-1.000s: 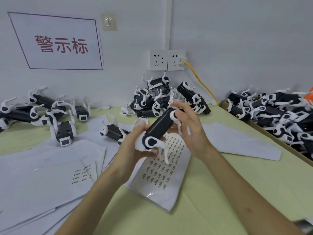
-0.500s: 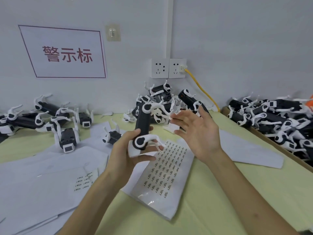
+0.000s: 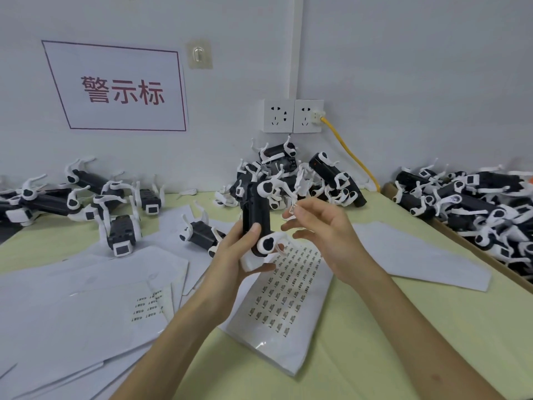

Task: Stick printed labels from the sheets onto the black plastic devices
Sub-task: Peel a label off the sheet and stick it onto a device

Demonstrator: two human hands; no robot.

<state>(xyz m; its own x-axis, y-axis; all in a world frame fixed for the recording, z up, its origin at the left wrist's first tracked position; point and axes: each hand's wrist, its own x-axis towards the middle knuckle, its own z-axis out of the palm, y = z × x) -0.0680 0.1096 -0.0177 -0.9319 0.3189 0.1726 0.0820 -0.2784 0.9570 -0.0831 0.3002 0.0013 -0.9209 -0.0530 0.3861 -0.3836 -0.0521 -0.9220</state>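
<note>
My left hand (image 3: 233, 255) grips a black plastic device (image 3: 256, 217) with white clips, holding it upright above the table. My right hand (image 3: 326, 235) is just right of the device, with a small printed label (image 3: 292, 209) pinched at its fingertips, a short gap from the black body. Under both hands lies a label sheet (image 3: 288, 293) with rows of small printed labels. A second sheet (image 3: 147, 307) with a few labels lies to the left.
A pile of black devices (image 3: 291, 180) is heaped against the wall under the sockets (image 3: 292, 116). More devices (image 3: 86, 200) lie at the left, and a cardboard tray (image 3: 476, 249) at the right holds many. Loose white sheets (image 3: 72, 313) cover the table's left side.
My left hand has turned the device from lying slanted between both hands to standing upright. My right hand let go of it, drew back to the right, and now shows a label at its fingertips.
</note>
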